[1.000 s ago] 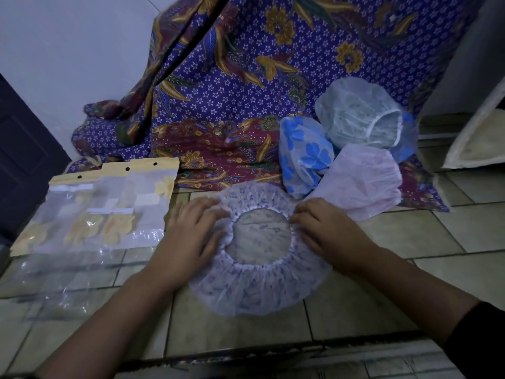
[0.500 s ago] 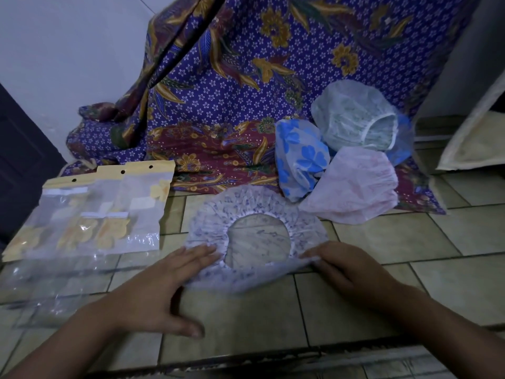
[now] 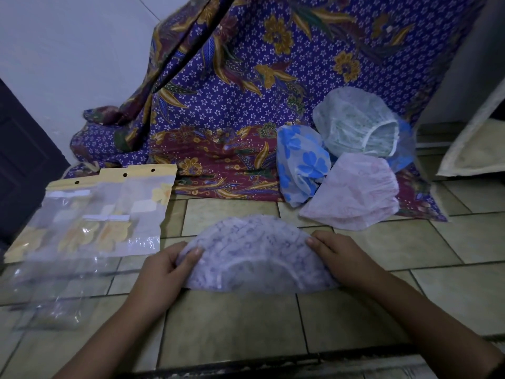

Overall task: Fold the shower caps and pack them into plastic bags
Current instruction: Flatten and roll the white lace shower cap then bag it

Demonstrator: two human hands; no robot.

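Shower cap (image 3: 254,258), half-moon on the tiled floor (image 3: 232,318), 2 ends in pinching grip (left hand (image 3: 161,272), right hand (image 3: 341,258))

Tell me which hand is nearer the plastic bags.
Left. The left hand grips the shower cap beside the plastic bags; the right hand holds its opposite end, farther off.
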